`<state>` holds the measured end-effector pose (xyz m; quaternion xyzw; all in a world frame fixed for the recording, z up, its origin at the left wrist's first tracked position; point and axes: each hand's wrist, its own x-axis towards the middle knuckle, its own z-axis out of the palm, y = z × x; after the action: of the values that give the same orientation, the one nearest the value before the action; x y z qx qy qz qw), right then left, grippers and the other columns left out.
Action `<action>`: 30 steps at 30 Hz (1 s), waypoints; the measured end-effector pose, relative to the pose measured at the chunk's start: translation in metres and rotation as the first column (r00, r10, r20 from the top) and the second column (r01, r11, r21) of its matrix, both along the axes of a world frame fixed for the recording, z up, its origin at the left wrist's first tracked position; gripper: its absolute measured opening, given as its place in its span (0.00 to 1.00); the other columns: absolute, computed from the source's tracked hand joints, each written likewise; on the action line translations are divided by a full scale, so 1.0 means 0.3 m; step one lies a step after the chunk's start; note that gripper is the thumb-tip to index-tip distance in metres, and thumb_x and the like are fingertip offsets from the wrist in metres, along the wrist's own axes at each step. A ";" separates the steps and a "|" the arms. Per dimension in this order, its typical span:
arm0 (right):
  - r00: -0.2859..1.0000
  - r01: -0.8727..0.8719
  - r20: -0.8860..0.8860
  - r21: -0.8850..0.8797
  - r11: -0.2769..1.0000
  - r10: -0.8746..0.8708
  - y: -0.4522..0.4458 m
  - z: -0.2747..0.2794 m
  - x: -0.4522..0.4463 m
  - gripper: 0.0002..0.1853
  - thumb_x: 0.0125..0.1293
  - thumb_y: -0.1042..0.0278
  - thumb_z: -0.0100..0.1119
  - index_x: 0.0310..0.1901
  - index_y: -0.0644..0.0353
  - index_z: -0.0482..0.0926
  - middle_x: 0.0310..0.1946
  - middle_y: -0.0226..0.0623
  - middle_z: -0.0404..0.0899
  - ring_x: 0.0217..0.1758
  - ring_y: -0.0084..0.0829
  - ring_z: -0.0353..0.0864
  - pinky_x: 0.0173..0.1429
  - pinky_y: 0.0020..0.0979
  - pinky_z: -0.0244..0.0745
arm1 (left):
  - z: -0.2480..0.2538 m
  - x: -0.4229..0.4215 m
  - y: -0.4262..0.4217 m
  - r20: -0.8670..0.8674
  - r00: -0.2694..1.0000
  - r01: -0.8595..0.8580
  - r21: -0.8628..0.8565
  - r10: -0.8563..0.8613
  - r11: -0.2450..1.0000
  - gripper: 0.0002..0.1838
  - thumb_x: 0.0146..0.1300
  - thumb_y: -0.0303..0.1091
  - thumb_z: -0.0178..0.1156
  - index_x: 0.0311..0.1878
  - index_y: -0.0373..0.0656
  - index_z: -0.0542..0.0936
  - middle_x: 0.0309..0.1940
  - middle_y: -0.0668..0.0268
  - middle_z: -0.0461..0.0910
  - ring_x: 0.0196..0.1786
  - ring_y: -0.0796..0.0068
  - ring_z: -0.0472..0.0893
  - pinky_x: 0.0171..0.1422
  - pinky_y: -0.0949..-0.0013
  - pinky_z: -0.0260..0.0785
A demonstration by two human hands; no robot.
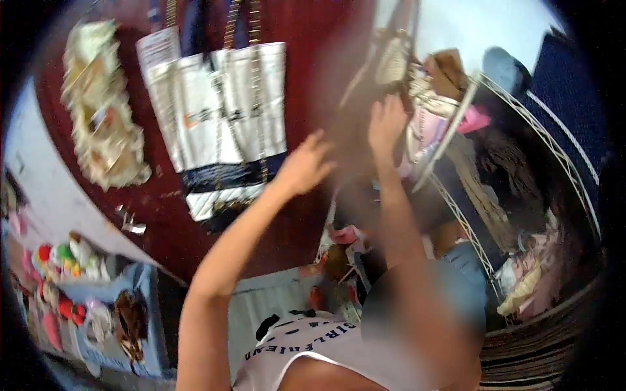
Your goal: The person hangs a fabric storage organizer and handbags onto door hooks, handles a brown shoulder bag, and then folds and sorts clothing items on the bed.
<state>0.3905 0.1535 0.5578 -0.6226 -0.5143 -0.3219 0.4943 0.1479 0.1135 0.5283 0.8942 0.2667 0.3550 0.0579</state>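
Note:
My left hand [306, 163] reaches up in front of the dark red door [306, 221], its fingers apart and slightly bent. Just right of it, my right hand [388, 124] is raised with its fingers pointing upward, against or in front of a brown, strap-hung thing [355, 98]. That brown thing is smeared by motion; it looks like a bag, but its kind is unclear. Whether either hand touches it is hard to make out. White bags with chain straps [254, 104] hang on the door, left of my left hand.
A cream ruffled hanging piece [98, 98] is on the door's left side. To the right stands a white wire rack [456, 130] with clothes and a blue cap [505, 72]. A blue fabric holder [147, 306] with soft toys is at lower left. A person's head is blurred below.

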 end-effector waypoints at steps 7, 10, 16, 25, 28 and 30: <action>0.868 -0.476 -0.019 0.247 0.844 0.495 -0.315 -0.029 -0.661 0.27 0.68 0.62 0.51 0.64 0.67 0.62 0.64 0.49 0.62 0.68 0.47 0.57 0.70 0.44 0.51 | -0.196 -0.262 -0.283 0.604 0.793 0.229 -0.416 0.079 0.880 0.29 0.70 0.46 0.49 0.68 0.41 0.60 0.64 0.52 0.64 0.65 0.63 0.66 0.66 0.65 0.59; 0.620 -0.762 -0.190 0.084 0.642 0.761 -0.454 -0.279 -1.012 0.24 0.67 0.65 0.49 0.62 0.66 0.65 0.61 0.48 0.66 0.65 0.46 0.63 0.68 0.42 0.54 | -0.259 -0.463 -0.343 0.776 0.593 0.297 -0.459 0.215 0.838 0.25 0.72 0.47 0.44 0.66 0.41 0.64 0.62 0.59 0.68 0.61 0.71 0.69 0.65 0.71 0.58; 0.418 -0.852 -0.222 -0.432 0.295 0.881 -0.574 -0.585 -1.479 0.25 0.63 0.65 0.50 0.62 0.60 0.64 0.60 0.49 0.65 0.64 0.49 0.61 0.66 0.44 0.57 | -0.530 -0.969 -0.391 0.586 0.432 -0.159 -0.698 0.685 0.698 0.21 0.69 0.40 0.50 0.58 0.36 0.68 0.46 0.57 0.78 0.49 0.70 0.77 0.56 0.69 0.68; 0.202 -0.753 -0.361 -0.651 -0.091 0.910 -0.474 -0.874 -2.156 0.34 0.52 0.76 0.58 0.63 0.61 0.61 0.59 0.47 0.65 0.61 0.51 0.64 0.64 0.43 0.63 | -0.720 -1.631 -0.466 0.158 0.110 -0.421 -0.887 0.981 0.190 0.27 0.62 0.51 0.51 0.59 0.43 0.69 0.51 0.48 0.76 0.57 0.51 0.74 0.60 0.59 0.65; 0.157 -0.753 -0.461 -0.628 -0.196 0.874 -0.473 -0.992 -2.319 0.34 0.51 0.72 0.62 0.61 0.60 0.62 0.56 0.48 0.65 0.58 0.52 0.67 0.58 0.46 0.69 | -0.853 -1.830 -0.446 0.001 0.114 -0.425 -0.904 0.993 0.050 0.27 0.62 0.49 0.53 0.59 0.41 0.70 0.50 0.50 0.77 0.55 0.54 0.76 0.59 0.61 0.66; 0.175 -0.650 -0.462 -0.717 -0.250 0.870 -0.453 -1.051 -2.416 0.34 0.52 0.71 0.63 0.62 0.60 0.61 0.57 0.48 0.65 0.58 0.52 0.67 0.58 0.46 0.69 | -0.941 -1.936 -0.437 -0.049 0.106 -0.430 -0.903 0.993 0.001 0.26 0.63 0.47 0.54 0.58 0.39 0.71 0.49 0.51 0.78 0.53 0.57 0.77 0.57 0.63 0.67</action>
<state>-0.3344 0.0177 0.2425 -0.2470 -0.9126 0.2915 0.1455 -0.4329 -0.0177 0.2461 0.2551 0.8052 0.4491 0.2912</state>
